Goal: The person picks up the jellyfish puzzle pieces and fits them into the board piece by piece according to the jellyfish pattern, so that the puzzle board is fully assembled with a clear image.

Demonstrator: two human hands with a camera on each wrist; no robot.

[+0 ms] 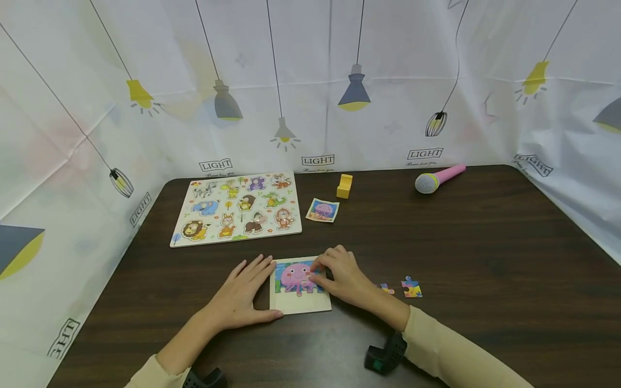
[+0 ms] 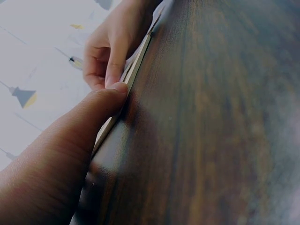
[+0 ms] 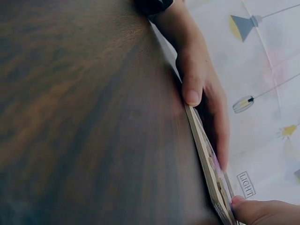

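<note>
A small square jigsaw tray (image 1: 303, 305) lies on the table, its upper part filled with pieces of a pink octopus picture (image 1: 294, 275) and its lower part bare. My left hand (image 1: 242, 299) rests at the tray's left side, fingers straight, thumb along the near edge. Over the upper right of the picture, my right hand (image 1: 343, 277) bends its thumb and forefinger together on a puzzle piece, which they mostly hide. The left wrist view has the right hand (image 2: 112, 47) low over the tray rim. Two loose jigsaw pieces (image 1: 412, 288) lie right of the tray, one partly behind the right wrist.
Farther back lie a white animal puzzle board (image 1: 233, 215), a small octopus picture card (image 1: 322, 210), a yellow block (image 1: 344, 186) and a pink toy microphone (image 1: 439, 179). A white lamp-print cloth (image 1: 310, 64) hangs behind the dark wooden table (image 1: 485, 242).
</note>
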